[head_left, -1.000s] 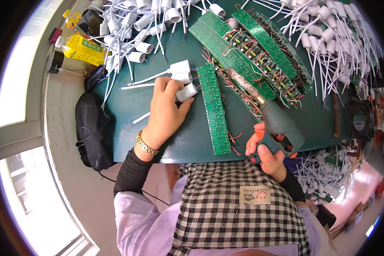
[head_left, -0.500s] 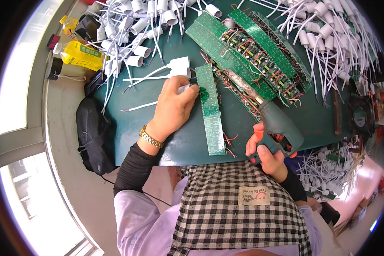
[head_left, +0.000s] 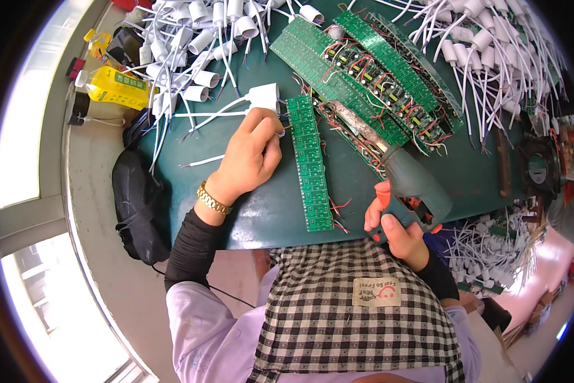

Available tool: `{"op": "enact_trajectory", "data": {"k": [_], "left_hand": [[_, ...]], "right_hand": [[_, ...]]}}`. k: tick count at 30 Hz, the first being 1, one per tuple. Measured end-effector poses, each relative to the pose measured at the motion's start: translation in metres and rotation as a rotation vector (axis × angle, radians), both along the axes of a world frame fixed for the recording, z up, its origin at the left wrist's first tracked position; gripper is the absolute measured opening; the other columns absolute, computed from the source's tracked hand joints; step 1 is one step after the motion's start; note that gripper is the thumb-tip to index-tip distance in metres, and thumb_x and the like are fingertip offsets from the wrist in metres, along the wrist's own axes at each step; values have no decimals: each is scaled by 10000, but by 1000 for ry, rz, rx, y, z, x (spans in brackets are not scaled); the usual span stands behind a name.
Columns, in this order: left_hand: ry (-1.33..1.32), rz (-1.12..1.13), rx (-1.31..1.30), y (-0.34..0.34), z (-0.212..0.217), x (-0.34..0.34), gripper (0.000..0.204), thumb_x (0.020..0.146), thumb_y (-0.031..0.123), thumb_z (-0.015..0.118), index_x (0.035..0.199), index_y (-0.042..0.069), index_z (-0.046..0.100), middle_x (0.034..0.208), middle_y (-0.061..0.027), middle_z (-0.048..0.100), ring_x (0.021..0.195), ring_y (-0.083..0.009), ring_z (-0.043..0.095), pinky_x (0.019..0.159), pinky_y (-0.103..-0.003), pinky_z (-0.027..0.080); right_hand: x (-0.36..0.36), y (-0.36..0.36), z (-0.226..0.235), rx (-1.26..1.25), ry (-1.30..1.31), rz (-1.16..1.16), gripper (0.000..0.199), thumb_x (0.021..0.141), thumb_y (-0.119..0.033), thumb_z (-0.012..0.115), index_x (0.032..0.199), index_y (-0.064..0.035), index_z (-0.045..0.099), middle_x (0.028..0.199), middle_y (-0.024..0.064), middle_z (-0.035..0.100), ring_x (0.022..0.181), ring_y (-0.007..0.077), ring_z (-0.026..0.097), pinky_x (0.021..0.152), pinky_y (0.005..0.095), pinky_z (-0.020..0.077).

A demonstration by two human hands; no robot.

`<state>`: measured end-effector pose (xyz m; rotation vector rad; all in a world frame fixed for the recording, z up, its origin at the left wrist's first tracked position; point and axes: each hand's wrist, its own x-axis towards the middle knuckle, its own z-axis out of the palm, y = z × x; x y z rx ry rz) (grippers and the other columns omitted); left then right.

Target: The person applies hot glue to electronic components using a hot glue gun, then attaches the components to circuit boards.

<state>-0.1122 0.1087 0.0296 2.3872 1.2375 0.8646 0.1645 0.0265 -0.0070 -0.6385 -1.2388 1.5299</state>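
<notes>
My left hand (head_left: 250, 154) is closed beside the upper left edge of a narrow green circuit board strip (head_left: 311, 167). Its fingers pinch a white cylindrical cap that they almost wholly hide; a white cable (head_left: 204, 161) comes out from under the hand. Just above the fingers, another white cap (head_left: 263, 97) lies at the top end of the strip, its cables pointing left. My right hand (head_left: 394, 228) grips the handle of a soldering gun (head_left: 418, 182) with an orange trigger. The gun's stained barrel (head_left: 357, 123) points up and left, over wired boards and to the right of the strip.
Stacked green boards with wires (head_left: 376, 83) lie at the back. Heaps of white caps with cables stand at back left (head_left: 201, 41) and back right (head_left: 485, 51). A black pouch (head_left: 137, 207) and a yellow bottle (head_left: 118, 88) are at left; a fan (head_left: 537, 167) is at right.
My left hand has drawn slightly left, off the strip's edge, and the cap in its fingers is now more hidden. The right hand with the soldering gun has hardly moved.
</notes>
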Motion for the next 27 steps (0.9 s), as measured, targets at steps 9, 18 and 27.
{"op": "enact_trajectory", "data": {"k": [9, 18, 27], "left_hand": [[36, 123, 119, -5, -6, 15, 147, 733, -70, 562, 859, -8, 516, 964, -162, 513, 821, -332, 515, 735, -375, 450], [261, 171, 273, -7, -5, 16, 149, 696, -3, 646, 809, 26, 553, 996, -138, 539, 864, -309, 521, 765, -411, 436], [157, 106, 255, -1, -16, 13, 161, 746, -24, 632, 879, -21, 542, 1051, -149, 526, 872, -290, 552, 771, -362, 473]], "right_hand": [[0, 0, 1, -2, 1, -16, 413, 885, -147, 536, 1222, 44, 395, 728, 101, 545, 645, 185, 561, 595, 311, 482], [-1, 0, 0, -7, 6, 6, 414, 890, -141, 524, 1232, 47, 388, 743, 98, 546, 652, 181, 559, 606, 311, 482], [1, 0, 2, -29, -13, 14, 421, 888, -148, 526, 1237, 40, 383, 739, 96, 540, 656, 183, 556, 617, 316, 482]]}}
